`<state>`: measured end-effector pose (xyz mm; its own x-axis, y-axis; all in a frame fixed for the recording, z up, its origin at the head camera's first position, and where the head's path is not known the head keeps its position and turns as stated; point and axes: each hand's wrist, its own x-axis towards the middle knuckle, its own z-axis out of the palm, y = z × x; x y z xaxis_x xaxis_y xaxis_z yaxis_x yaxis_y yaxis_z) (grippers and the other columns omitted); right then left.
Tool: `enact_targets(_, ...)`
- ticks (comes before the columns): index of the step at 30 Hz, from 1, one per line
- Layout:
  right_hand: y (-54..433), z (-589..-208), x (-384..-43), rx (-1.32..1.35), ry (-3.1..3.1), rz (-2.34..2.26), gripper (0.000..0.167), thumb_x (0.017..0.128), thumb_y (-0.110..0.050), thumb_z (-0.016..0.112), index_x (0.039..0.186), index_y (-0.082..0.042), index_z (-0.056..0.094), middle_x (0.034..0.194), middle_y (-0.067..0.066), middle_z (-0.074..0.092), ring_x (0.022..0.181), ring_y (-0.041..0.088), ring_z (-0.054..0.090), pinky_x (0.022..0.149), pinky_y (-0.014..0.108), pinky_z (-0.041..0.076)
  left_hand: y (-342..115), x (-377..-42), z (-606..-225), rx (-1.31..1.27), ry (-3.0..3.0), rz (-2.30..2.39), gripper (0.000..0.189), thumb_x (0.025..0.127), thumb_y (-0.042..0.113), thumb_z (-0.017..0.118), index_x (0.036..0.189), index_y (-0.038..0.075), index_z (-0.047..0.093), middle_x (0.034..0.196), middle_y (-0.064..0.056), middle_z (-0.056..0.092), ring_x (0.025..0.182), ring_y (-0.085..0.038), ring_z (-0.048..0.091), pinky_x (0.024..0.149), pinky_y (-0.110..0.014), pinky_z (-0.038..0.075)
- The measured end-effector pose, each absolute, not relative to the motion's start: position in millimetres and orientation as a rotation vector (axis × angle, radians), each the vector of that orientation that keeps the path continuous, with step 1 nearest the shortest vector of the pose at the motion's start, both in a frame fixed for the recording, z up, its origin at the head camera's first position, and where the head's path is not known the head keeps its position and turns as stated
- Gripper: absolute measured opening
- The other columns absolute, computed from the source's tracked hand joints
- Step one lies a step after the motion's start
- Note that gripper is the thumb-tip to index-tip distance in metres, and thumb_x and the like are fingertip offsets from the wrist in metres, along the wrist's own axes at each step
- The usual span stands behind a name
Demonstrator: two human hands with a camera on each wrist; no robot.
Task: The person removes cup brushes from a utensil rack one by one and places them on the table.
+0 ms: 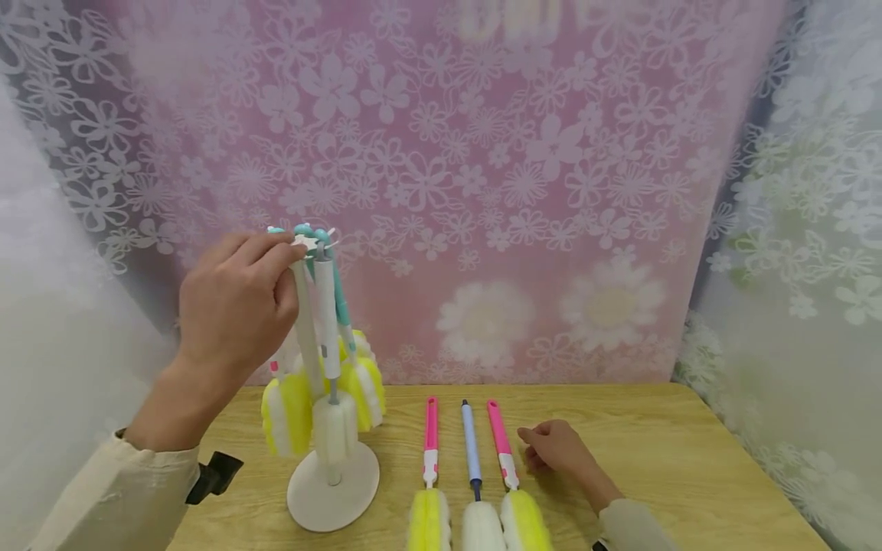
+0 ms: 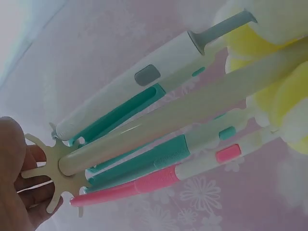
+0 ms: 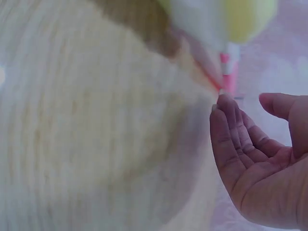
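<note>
My left hand (image 1: 237, 298) grips the top of a cream brush stand (image 1: 338, 516), its fingers at the star-shaped hook top (image 2: 65, 180). Cleaning brushes hang from the hooks around the pole: a white-handled brush (image 1: 327, 317), teal-handled brushes (image 2: 166, 154) and a pink-handled brush (image 2: 156, 180), their yellow and white sponge heads low near the base. My right hand (image 1: 561, 448) rests by the table surface with loosely bent fingers and nothing in them. Just left of it lies a pink-handled brush (image 1: 499, 432).
On the wooden table (image 1: 620, 413) a blue-handled brush (image 1: 472, 444) and another pink-handled brush (image 1: 431, 432) lie side by side, heads toward me. Flower-patterned curtains (image 1: 482, 191) enclose the table at the back and both sides.
</note>
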<state>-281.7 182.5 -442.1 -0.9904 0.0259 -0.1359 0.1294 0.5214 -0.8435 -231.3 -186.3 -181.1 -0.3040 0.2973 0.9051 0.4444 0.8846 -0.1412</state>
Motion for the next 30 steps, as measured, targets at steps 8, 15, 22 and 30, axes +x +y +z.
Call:
enact_targets(8,165.5,-399.2,-282.5,0.064,2.591,-1.779,0.025,0.095,-0.020,0.058,0.096,0.004,0.066,0.079,0.016,0.065,0.068,0.027,0.066,0.064,0.037,0.056,-185.3,-225.9,-180.2,-0.536,-1.948,-0.153,0.035,0.086,0.023,0.042,0.094,0.005,0.072,0.099,-0.012,0.071,0.072,-0.034,0.063,0.054,-0.046,0.048)
enact_targets(15,111.7,-343.1,-272.2,-0.217,2.516,-1.935,0.021,0.094,-0.021,0.060,0.098,-0.001,0.067,0.080,0.011,0.066,0.069,0.021,0.065,0.065,0.034,0.056,-180.9,-225.5,-175.8,-0.490,-1.922,-0.155,0.035,0.086,0.034,0.049,0.097,0.009,0.072,0.060,-0.007,0.061,0.044,-0.024,0.044,0.038,-0.036,0.033)
enact_targets(22,35.3,-296.0,-251.5,-0.732,2.404,-1.948,0.033,0.094,-0.029,0.059,0.115,-0.004,0.065,0.097,0.005,0.068,0.086,0.021,0.066,0.073,0.031,0.054,-172.9,-233.8,-179.3,-0.407,-1.848,-0.147,0.035,0.088,0.038,0.055,0.089,0.009,0.074,0.084,-0.007,0.072,0.052,-0.031,0.056,0.042,-0.041,0.039)
enact_targets(30,-18.3,-292.6,-249.0,-0.886,2.523,-2.000,0.042,0.089,-0.036,0.067,0.122,-0.010,0.064,0.103,-0.008,0.067,0.093,0.005,0.063,0.080,0.023,0.051,-166.2,-237.2,-181.0,-0.345,-1.806,-0.142,0.031,0.088,0.029,0.052,0.085,0.009,0.075,0.084,-0.006,0.072,0.052,-0.033,0.054,0.045,-0.041,0.041)
